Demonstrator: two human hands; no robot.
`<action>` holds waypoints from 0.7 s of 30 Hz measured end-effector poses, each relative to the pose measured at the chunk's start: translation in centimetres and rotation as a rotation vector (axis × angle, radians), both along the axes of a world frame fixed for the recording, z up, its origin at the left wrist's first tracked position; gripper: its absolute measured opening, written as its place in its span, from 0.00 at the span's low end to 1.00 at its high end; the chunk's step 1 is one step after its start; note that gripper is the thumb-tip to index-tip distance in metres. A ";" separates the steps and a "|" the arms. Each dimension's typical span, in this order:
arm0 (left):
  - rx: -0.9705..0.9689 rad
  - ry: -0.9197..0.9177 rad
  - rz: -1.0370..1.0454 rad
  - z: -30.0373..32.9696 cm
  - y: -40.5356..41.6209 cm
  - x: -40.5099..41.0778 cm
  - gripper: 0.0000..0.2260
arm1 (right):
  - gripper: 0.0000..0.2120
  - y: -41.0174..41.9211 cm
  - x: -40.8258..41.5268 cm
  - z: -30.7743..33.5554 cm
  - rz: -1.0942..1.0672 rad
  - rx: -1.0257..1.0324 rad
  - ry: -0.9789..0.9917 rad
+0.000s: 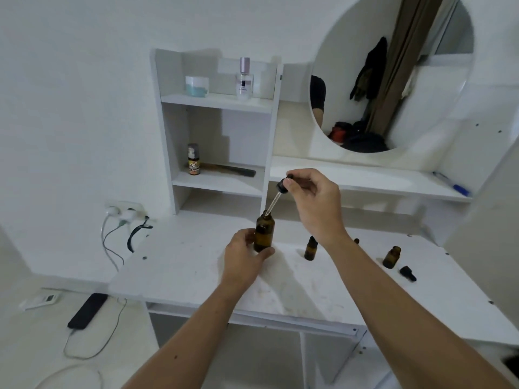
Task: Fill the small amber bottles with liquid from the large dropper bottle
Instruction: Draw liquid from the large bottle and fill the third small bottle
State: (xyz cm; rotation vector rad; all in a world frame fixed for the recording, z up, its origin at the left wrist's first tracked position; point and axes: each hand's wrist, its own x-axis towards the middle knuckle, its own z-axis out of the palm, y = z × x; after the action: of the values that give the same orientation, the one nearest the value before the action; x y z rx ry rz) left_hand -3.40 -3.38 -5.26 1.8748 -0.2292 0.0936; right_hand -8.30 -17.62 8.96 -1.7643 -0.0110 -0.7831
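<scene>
The large amber bottle [264,233] stands upright on the white desk [182,265], gripped low on its side by my left hand [244,258]. My right hand [314,202] pinches the black bulb of the dropper [276,196], whose glass tip sits at the bottle's open mouth. A small amber bottle with a black cap [311,248] stands just right of the large one. Another small amber bottle [391,257], uncapped, stands farther right, with a loose black dropper cap [407,273] lying beside it. A third small bottle top [356,241] peeks out behind my right forearm.
A white shelf unit [216,102] at the desk's back holds a jar, a perfume bottle, a small orange-labelled bottle and a comb. A round mirror [393,74] hangs at the right, above a ledge with a blue pen [452,184]. Cables and a black phone [87,310] lie at the left.
</scene>
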 end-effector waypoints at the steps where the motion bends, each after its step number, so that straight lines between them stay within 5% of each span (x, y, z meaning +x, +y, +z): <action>1: -0.006 -0.001 0.005 -0.1 -0.1 0.1 0.28 | 0.06 0.1 0.2 -0.1 0.003 -0.007 0.006; 8: -0.040 -0.038 0.035 -0.4 -0.1 0.5 0.17 | 0.06 0.1 1.3 0.0 -0.011 0.011 -0.008; 21: -0.036 -0.061 0.030 -1.1 -0.1 0.8 0.16 | 0.07 -0.7 2.7 -1.7 -0.010 -0.047 0.025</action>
State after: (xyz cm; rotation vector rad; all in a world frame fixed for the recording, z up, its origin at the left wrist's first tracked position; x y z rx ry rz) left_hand -2.57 -3.46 -6.40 1.8415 -0.2394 0.1745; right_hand -5.61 -18.34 7.21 -1.8199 -0.0040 -0.7743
